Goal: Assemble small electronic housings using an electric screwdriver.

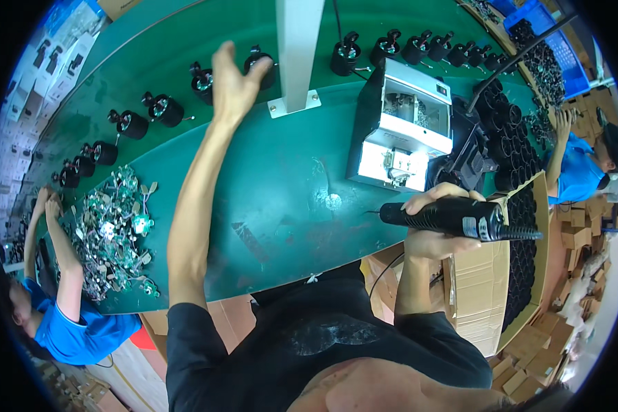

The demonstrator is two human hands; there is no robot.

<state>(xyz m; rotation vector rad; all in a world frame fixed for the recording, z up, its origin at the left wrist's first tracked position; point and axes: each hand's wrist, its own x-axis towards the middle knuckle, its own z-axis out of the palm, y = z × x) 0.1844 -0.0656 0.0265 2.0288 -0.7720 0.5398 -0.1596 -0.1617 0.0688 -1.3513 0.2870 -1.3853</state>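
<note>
My left hand (235, 88) reaches out over the far side of the green table, thumb and fingers spread, with nothing in its grasp. Just left of it stands a black cylindrical housing (201, 88) with a round part and wires on top. Another black housing (268, 72) is by my thumb; whether I touch either one, I cannot tell. In my right hand (432, 244), fingers wrap around a black electric screwdriver (453, 218). Its thin bit points left above the table, and its cord end points right.
A silver-and-black screw feeder (412, 113) stands right of a white metal post (297, 62). More black housings (386, 48) line the far edge. Circuit boards with wires (110, 233) pile up at left. A carton (484, 295) of black cylinders stands right. Co-workers (82, 329) sit at both sides.
</note>
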